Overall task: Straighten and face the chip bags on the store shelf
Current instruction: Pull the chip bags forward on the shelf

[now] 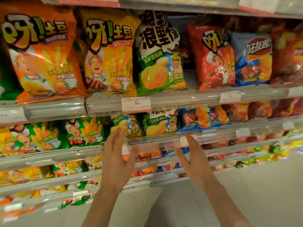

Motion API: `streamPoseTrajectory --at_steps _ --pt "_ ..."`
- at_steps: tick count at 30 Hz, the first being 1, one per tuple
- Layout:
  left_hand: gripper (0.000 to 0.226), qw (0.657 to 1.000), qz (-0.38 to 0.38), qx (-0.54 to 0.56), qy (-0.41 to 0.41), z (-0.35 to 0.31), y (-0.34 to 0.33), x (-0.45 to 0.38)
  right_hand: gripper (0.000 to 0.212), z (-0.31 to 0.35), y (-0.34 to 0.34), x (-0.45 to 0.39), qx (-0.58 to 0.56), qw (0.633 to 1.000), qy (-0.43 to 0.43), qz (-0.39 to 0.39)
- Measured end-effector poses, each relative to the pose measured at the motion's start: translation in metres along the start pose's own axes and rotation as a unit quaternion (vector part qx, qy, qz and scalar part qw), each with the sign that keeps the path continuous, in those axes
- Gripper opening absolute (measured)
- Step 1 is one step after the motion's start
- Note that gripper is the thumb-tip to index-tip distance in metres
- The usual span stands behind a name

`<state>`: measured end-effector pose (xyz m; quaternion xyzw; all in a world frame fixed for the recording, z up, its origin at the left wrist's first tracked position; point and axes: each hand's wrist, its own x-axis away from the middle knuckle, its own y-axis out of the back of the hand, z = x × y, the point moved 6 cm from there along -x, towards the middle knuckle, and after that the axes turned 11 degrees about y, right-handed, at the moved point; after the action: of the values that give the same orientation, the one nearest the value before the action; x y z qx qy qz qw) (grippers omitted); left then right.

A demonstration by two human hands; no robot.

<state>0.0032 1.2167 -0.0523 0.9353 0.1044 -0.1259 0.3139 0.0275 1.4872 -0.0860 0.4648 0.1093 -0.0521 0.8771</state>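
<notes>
Chip bags stand in a row on the upper shelf (180,98): an orange bag (42,54), a yellow bag (109,53), a green and white bag (160,61) leaning a little, a red bag (213,58) tilted left, and a blue bag (252,59). On the shelf below stand smaller green bags (160,125) and blue bags (203,117). My left hand (116,159) and my right hand (195,159) are raised in front of that lower shelf, palms facing each other, fingers straight. Neither holds anything. The left fingertips lie over a small green bag (129,125).
Further shelves of snack bags run below and off to the right. Clear price rails with white price tags (136,104) front each shelf. Pale floor (262,194) shows at the bottom right.
</notes>
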Motion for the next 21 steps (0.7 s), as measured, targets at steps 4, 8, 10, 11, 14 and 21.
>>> streamPoseTrajectory --at_steps 4,8,10,11,14,21 --pt "0.055 0.999 0.009 -0.025 0.041 -0.014 -0.035 0.015 0.075 -0.050 0.019 0.004 -0.018 1.000 -0.021 -0.010" --pt "0.052 0.997 -0.018 -0.034 0.066 -0.058 -0.080 0.025 0.067 -0.106 0.058 -0.005 -0.023 1.000 0.003 -0.002" --pt "0.047 0.996 -0.032 -0.029 0.079 -0.084 -0.108 0.031 0.059 -0.136 0.082 -0.012 -0.032 0.999 0.019 0.000" --pt "0.045 0.995 -0.032 -0.026 0.086 -0.098 -0.121 0.034 0.056 -0.148 0.095 -0.014 -0.038 0.999 0.024 0.001" --pt "0.047 0.996 -0.036 -0.034 0.072 -0.139 -0.151 0.037 0.053 -0.177 0.135 -0.021 -0.050 0.998 0.040 -0.008" --pt "0.045 0.996 -0.053 -0.065 0.000 -0.213 -0.175 0.020 0.046 -0.209 0.207 -0.050 -0.031 0.991 0.104 -0.075"
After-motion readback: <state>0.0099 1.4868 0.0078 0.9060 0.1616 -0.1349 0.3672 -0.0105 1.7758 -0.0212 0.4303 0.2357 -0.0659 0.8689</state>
